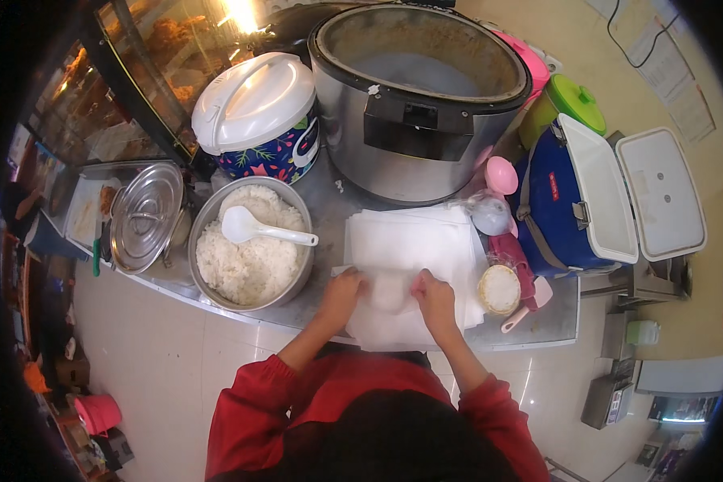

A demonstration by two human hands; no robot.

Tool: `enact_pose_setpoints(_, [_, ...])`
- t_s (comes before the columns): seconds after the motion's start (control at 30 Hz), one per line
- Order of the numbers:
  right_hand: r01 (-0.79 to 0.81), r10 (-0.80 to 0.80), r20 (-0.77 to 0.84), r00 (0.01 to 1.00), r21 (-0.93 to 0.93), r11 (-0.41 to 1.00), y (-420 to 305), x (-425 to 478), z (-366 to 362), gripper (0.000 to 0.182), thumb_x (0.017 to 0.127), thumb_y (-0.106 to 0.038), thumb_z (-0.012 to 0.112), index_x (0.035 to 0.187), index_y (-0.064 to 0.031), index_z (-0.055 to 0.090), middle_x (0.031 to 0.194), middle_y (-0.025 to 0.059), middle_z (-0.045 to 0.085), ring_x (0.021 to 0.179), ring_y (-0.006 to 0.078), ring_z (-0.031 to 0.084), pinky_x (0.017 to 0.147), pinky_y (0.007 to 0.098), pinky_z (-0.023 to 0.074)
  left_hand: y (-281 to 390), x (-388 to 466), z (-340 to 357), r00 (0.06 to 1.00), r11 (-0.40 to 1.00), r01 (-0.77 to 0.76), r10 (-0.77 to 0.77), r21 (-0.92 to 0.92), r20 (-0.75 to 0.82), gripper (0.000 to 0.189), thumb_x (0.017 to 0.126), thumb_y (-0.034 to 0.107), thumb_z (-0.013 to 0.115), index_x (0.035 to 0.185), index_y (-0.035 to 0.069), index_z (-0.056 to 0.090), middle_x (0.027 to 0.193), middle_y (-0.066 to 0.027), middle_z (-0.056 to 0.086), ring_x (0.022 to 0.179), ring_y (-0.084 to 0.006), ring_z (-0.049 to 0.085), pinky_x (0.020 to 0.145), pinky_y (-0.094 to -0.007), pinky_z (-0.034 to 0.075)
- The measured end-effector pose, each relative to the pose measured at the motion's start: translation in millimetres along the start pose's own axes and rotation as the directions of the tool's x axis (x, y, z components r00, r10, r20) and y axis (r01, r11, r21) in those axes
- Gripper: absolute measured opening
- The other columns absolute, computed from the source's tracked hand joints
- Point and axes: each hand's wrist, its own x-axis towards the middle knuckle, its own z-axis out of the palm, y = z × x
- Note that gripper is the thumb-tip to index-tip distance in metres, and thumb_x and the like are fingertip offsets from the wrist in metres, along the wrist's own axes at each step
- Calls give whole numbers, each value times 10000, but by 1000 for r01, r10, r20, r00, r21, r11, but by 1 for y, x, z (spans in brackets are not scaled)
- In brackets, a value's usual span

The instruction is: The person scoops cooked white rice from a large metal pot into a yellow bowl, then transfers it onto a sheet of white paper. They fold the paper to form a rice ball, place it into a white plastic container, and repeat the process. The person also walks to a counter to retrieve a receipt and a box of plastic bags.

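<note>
My left hand (340, 295) pinches the left side of a white paper sheet (382, 331), and my right hand (437, 301) pinches its right side. Between them the paper is folded around a whitish lump (389, 294), blurred, its contents hidden. Underneath lies a stack of white paper sheets (406, 232). To the left, a metal bowl (200, 288) holds cooked white rice (247, 271) with a white plastic rice paddle (265, 232) on top. Right of the stack, a small round cup (499, 289) is full of white rice, beside a pale pink spatula (527, 304).
A large steel rice cooker (385, 162) stands open behind the paper, next to a lidded food container (259, 114). A blue cooler box (554, 205) is open at right. A metal lid (147, 217) leans at left, near a glass display case (150, 78) of fried food.
</note>
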Motion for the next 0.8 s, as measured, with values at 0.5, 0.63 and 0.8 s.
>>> enact_pose_setpoints(0.5, [259,-166,332,929,-258,931,11,63,-5,305,510,-134,795,748,-76,614,773,116,613,742,327,593,653,415,469,-30,60,7,979,994,-56,36,96,200,165,603,26,676,731,36,573,769,-141,577,789,-329,568,703,-392,456])
enact_pose_setpoints(0.63, [143,-121,119,985,-203,969,11,28,-3,181,634,-118,711,769,-58,606,737,134,577,725,335,582,638,436,468,-17,35,5,986,981,-121,101,155,130,66,692,31,603,753,28,578,771,-138,567,787,-337,573,694,-395,469])
enact_pose_setpoints(0.8, [-1,-9,-116,993,-79,997,-4,-13,12,88,753,-104,636,788,-36,593,767,129,572,724,325,582,640,420,472,0,-4,14,994,981,-82,93,178,-53,80,750,52,567,827,30,567,856,-142,549,820,-331,571,706,-415,484])
